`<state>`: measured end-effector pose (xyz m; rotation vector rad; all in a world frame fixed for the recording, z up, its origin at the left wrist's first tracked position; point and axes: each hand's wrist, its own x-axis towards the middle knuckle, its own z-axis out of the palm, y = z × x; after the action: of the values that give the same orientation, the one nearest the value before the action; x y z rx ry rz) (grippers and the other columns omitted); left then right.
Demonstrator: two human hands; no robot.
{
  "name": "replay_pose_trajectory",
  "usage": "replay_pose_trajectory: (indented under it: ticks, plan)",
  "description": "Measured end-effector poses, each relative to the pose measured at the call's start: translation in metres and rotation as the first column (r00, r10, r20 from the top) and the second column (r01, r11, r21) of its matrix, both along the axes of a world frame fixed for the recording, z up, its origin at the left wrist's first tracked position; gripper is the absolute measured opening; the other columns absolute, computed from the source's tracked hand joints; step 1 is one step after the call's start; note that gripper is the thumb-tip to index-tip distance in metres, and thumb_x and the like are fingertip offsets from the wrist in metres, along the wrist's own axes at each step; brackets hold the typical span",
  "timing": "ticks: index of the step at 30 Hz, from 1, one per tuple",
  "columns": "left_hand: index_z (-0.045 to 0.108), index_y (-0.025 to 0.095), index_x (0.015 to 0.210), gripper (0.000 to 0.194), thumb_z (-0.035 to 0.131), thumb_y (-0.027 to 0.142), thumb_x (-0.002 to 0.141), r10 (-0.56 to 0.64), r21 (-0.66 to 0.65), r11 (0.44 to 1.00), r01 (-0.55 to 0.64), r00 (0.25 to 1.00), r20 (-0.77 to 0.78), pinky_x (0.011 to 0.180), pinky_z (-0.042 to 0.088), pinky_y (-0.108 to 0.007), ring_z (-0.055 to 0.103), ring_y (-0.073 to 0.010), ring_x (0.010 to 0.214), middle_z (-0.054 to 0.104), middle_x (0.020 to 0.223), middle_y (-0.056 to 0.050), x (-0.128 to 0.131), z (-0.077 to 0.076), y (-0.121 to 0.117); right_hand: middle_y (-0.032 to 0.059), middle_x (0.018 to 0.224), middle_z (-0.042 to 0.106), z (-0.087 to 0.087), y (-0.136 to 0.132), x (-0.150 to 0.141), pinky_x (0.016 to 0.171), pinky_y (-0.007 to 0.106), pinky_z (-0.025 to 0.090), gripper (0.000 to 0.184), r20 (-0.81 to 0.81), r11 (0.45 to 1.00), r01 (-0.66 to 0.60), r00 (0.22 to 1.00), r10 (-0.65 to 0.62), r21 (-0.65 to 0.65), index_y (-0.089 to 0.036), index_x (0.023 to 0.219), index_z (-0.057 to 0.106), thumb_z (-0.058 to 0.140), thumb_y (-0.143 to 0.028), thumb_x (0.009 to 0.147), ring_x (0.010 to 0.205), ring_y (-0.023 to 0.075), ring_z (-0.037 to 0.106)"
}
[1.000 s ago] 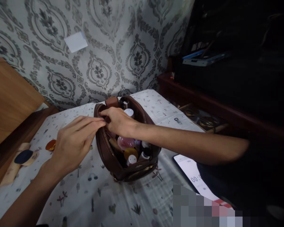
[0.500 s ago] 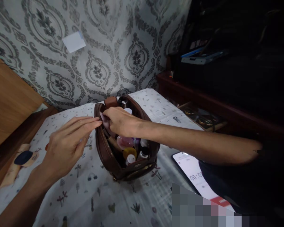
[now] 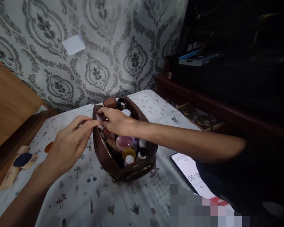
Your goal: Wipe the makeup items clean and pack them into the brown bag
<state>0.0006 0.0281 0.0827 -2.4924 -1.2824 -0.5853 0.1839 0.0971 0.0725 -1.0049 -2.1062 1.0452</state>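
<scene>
Partly hidden dark digits reading "00:0", aslant on the lit phone screen (image 3: 186,170)

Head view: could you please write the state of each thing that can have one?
Brown bag: unzipped, filled
Phone: screen lit, partly hidden
Drawer: apparently pulled out
White card: against the wall
Left hand: fingers at the bag's rim
Right hand: inside the bag's opening, grip unclear

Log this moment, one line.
left hand: at rim of open brown leather bag | right hand: inside bag, grip unclear | in bag: glossy pink rounded container | beside bag: white-screened phone on white printed cloth
</scene>
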Motion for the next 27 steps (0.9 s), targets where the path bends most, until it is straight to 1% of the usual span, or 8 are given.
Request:
replay_pose_trajectory:
  ticks: [4, 6, 9, 12, 15, 17, 22, 27]
  plan:
    - [0.060, 0.028, 0.111, 0.028, 0.034, 0.023, 0.101, 0.016, -0.060, 0.998, -0.019, 0.998, -0.061, 0.069, 0.055, -0.027, 0.066, -0.0180, 0.088, 0.062, 0.110, -0.005, -0.002, 0.005, 0.003, -0.0060, 0.075, 0.057, 0.001, 0.001, -0.005, 0.051, 0.019, 0.046, 0.013, -0.158, 0.959, -0.070, 0.987, 0.027, -0.276, -0.020, 0.099, 0.052, 0.056, -0.009, 0.093, 0.056, 0.0090, 0.058]
    - [0.060, 0.027, 0.107, 0.026, 0.035, 0.023, 0.100, 0.025, -0.051, 0.998, -0.031, 0.993, -0.115, 0.066, 0.054, -0.027, 0.065, -0.0176, 0.081, 0.062, 0.106, -0.004, -0.002, 0.008, 0.004, -0.0078, 0.072, 0.054, 0.003, 0.001, -0.006, 0.048, 0.017, 0.045, 0.013, -0.176, 0.945, -0.072, 0.984, 0.015, -0.318, -0.020, 0.097, 0.051, 0.057, -0.010, 0.093, 0.053, 0.0070, 0.055]
    - [0.060, 0.028, 0.103, 0.024, 0.037, 0.024, 0.098, 0.037, 0.013, 0.999, -0.036, 0.986, -0.163, 0.062, 0.052, -0.027, 0.064, -0.0168, 0.075, 0.064, 0.102, -0.003, -0.002, 0.009, 0.005, -0.0084, 0.069, 0.056, 0.005, 0.000, -0.007, 0.048, 0.016, 0.043, 0.012, -0.099, 0.964, 0.001, 0.995, -0.028, -0.265, -0.020, 0.096, 0.054, 0.063, -0.013, 0.091, 0.052, 0.0065, 0.054]
    - [0.061, 0.027, 0.100, 0.021, 0.041, 0.021, 0.097, 0.017, 0.105, 0.994, -0.003, 0.991, -0.134, 0.062, 0.051, -0.028, 0.066, -0.0170, 0.076, 0.068, 0.098, -0.001, -0.003, 0.008, 0.004, -0.0064, 0.067, 0.059, 0.003, 0.002, -0.008, 0.051, 0.017, 0.043, 0.008, 0.032, 0.978, 0.058, 0.998, -0.053, -0.201, -0.019, 0.095, 0.059, 0.061, -0.012, 0.090, 0.055, 0.0084, 0.056]
    - [0.062, 0.025, 0.099, 0.020, 0.044, 0.018, 0.095, 0.016, 0.173, 0.985, 0.004, 0.994, -0.113, 0.063, 0.050, -0.028, 0.067, -0.0180, 0.079, 0.070, 0.095, -0.001, -0.003, 0.005, 0.002, -0.0037, 0.069, 0.061, 0.000, 0.004, -0.009, 0.054, 0.019, 0.043, 0.008, 0.122, 0.985, 0.068, 0.991, -0.048, -0.159, -0.017, 0.093, 0.063, 0.059, -0.012, 0.089, 0.059, 0.0101, 0.058]
    - [0.063, 0.026, 0.100, 0.020, 0.045, 0.018, 0.095, 0.028, 0.197, 0.980, -0.004, 0.993, -0.116, 0.064, 0.051, -0.028, 0.068, -0.0181, 0.079, 0.070, 0.096, 0.000, -0.005, 0.003, 0.001, -0.0024, 0.074, 0.064, -0.003, 0.005, -0.010, 0.057, 0.019, 0.043, 0.010, 0.130, 0.988, 0.072, 0.990, -0.054, -0.140, -0.017, 0.096, 0.065, 0.059, -0.013, 0.089, 0.063, 0.0104, 0.060]
    - [0.065, 0.028, 0.109, 0.023, 0.047, 0.020, 0.096, 0.028, 0.211, 0.978, -0.007, 0.995, -0.099, 0.071, 0.056, -0.029, 0.070, -0.0183, 0.086, 0.072, 0.110, 0.000, -0.008, -0.001, 0.000, -0.0006, 0.082, 0.069, -0.004, 0.001, -0.010, 0.060, 0.020, 0.043, 0.017, 0.106, 0.994, 0.065, 0.993, -0.056, -0.085, -0.016, 0.103, 0.067, 0.058, -0.015, 0.088, 0.067, 0.0118, 0.061]
    - [0.060, 0.033, 0.128, 0.038, 0.044, 0.017, 0.098, -0.003, 0.137, 0.991, 0.014, 0.997, -0.083, 0.084, 0.059, -0.036, 0.070, -0.0217, 0.103, 0.072, 0.117, -0.001, -0.006, 0.003, -0.006, 0.0022, 0.088, 0.071, 0.000, 0.000, -0.005, 0.065, 0.021, 0.043, 0.020, 0.121, 0.995, 0.085, 0.990, -0.078, -0.054, -0.016, 0.104, 0.068, 0.057, -0.013, 0.088, 0.077, 0.0136, 0.063]
